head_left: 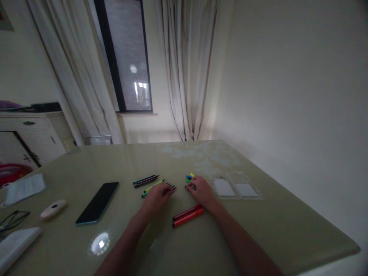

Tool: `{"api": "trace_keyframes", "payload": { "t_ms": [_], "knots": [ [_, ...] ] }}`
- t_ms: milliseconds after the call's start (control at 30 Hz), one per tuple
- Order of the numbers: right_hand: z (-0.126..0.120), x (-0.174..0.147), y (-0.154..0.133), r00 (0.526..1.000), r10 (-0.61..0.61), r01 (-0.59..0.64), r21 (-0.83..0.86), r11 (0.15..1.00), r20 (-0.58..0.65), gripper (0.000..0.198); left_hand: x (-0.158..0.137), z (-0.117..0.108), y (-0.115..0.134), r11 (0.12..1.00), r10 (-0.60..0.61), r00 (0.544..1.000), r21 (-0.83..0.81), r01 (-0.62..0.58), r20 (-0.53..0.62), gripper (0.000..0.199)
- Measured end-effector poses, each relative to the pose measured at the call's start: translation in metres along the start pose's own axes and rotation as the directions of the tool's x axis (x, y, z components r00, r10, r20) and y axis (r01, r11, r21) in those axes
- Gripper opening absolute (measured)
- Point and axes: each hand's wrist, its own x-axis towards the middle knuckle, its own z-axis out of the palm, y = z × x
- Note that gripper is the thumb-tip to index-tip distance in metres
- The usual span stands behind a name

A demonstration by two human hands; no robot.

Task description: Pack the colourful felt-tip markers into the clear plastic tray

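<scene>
My left hand [156, 197] is closed, its fingers curled over a row of felt-tip markers, seemingly gripping one. Several dark marker tips [171, 185] stick out past its fingers, and yellow and green markers [148, 190] show at its left. My right hand [202, 191] pinches a small dark piece [186, 187], apparently a marker cap, partly hidden by the fingers. Beside those fingers lie small yellow, blue and green caps [188, 179]. Nearer me, two red markers [188, 217] lie side by side below the hands. Dark uncapped markers [146, 180] lie beyond my left hand.
A clear plastic case [241, 186], opened flat with white cards, lies right of my right hand. At left are a phone [97, 203], a round glass-like disc [99, 243], a pale mouse-shaped object [53, 209], glasses [14, 220], a face mask [25, 188] and a white box [17, 247].
</scene>
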Motion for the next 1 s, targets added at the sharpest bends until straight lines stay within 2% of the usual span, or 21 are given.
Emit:
{"api": "trace_keyframes", "payload": {
  "t_ms": [67, 167, 300, 433, 533, 700, 867, 933, 1000],
  "knots": [
    [-0.001, 0.0, -0.001, 1.0, 0.007, -0.007, -0.011, 1.0, 0.007, 0.008, 0.002, -0.013, -0.02, 0.985, -0.134, 0.982, 0.093, 0.147, -0.132, 0.021],
    [-0.003, 0.0, -0.003, 1.0, 0.0, 0.001, -0.026, 1.0, 0.006, 0.01, -0.002, -0.03, -0.046, 0.935, -0.253, 0.953, 0.21, 0.285, -0.165, 0.021],
    [-0.003, 0.0, -0.003, 1.0, -0.009, 0.009, -0.046, 0.999, -0.001, 0.01, -0.008, -0.042, -0.063, 0.852, -0.369, 0.894, 0.292, 0.435, -0.254, 0.025],
    [-0.003, 0.001, -0.003, 1.0, -0.021, 0.021, -0.054, 0.998, -0.001, 0.009, -0.009, -0.044, -0.07, 0.809, -0.35, 0.885, 0.376, 0.451, -0.307, 0.034],
    [-0.002, 0.0, -0.003, 1.0, -0.019, 0.018, -0.05, 0.999, -0.012, 0.009, -0.006, -0.042, -0.075, 0.779, -0.36, 0.857, 0.388, 0.493, -0.368, 0.044],
    [-0.004, -0.001, -0.003, 1.0, -0.007, 0.006, -0.071, 0.997, -0.008, 0.009, -0.004, -0.037, -0.087, 0.783, -0.421, 0.843, 0.336, 0.524, -0.334, 0.045],
    [-0.002, -0.001, -0.002, 0.999, -0.036, 0.036, -0.076, 0.996, -0.002, 0.006, -0.003, -0.039, -0.097, 0.816, -0.444, 0.821, 0.218, 0.536, -0.358, 0.028],
    [0.0, 0.0, -0.002, 0.999, -0.033, 0.033, -0.012, 0.999, -0.034, 0.005, -0.001, -0.04, -0.098, 0.856, -0.425, 0.817, 0.121, 0.503, -0.391, 0.026],
    [0.001, 0.001, -0.003, 0.997, -0.015, 0.024, 0.125, 0.992, -0.072, 0.007, 0.003, -0.038, -0.094, 0.913, -0.387, 0.824, -0.048, 0.405, -0.414, 0.028]
  ]
}}
